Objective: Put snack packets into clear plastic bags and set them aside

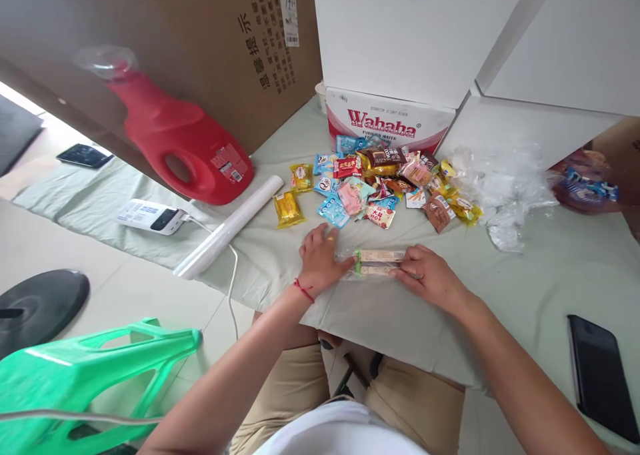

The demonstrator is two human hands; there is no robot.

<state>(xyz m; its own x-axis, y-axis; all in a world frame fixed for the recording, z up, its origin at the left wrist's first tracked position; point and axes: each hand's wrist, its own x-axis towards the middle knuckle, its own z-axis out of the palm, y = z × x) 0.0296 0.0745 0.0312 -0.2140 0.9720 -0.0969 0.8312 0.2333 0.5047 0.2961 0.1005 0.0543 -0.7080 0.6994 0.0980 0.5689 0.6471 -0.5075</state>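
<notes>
A clear plastic package (380, 262) with beige bars inside and a green edge lies flat on the cloth-covered table, between my hands. My left hand (321, 258) rests at its left end, fingers spread on the cloth and thumb on the clear film. At the right end, my right hand (425, 275) has its thumb and fingers closed on the package. Just beyond them is a pile of small wrapped snacks (350, 191) in blue, yellow, red, pink and brown.
A red jug (185, 141) and a white roll (230, 227) are on the left, near a white device (150, 216) with a cable. Crumpled clear plastic (505, 188) lies right of the pile. A Wahaha box (390, 118) stands behind; a black phone (603, 375) lies far right.
</notes>
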